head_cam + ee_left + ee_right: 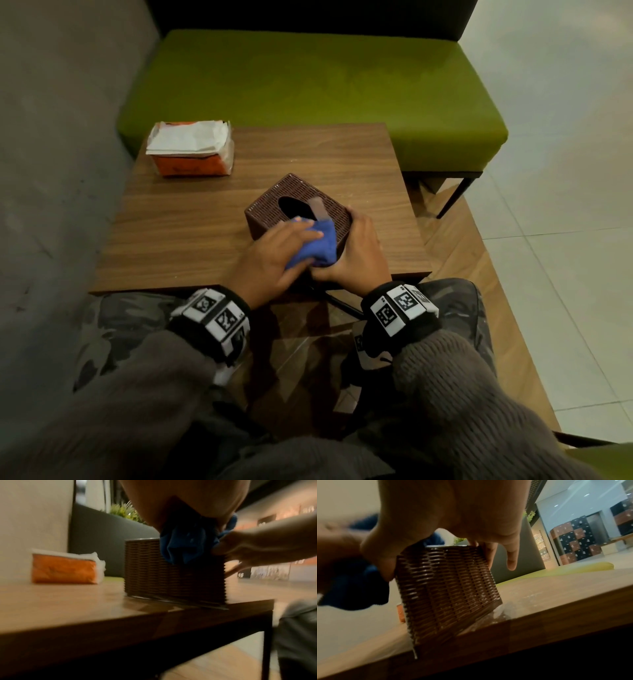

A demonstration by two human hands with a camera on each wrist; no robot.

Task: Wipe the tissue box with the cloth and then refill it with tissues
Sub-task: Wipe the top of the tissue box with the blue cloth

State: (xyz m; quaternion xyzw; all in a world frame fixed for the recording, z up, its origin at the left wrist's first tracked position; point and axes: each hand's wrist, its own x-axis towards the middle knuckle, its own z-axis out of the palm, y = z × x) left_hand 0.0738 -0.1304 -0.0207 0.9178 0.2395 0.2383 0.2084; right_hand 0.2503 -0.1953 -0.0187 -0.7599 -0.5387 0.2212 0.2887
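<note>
We sat at a small wooden table [191, 219] with the tissue box [274, 198] standing near its front edge, close to us. The box was a brown cube with a fine woven, basket-like texture on its sides and top; the right wrist view showed the ribbed weave [447, 588] catching small highlights. Its top had a dark oval opening [294, 205], and a short brownish strip [317, 207] lay across the top beside that opening; we could not tell what it was.

Our left hand [274, 257] lay over the near part of the box, fingers loosely bent round a bunched blue cloth [322, 243], pressing it against the box's top edge and near face. In the left wrist view the cloth [185, 545] hung in dark blue folds down over the upper part of the woven side.

Our right hand [356, 253] gripped the box at its right near corner, thumb on the near side and fingers curved round the right side, the fingertips [511, 559] pointing down along the weave.

At the far left corner of the table, well apart from the box, sat an orange pack of tissues [191, 150], its top open with white sheets showing. Beyond the table stood a green cushioned bench [308, 82].
</note>
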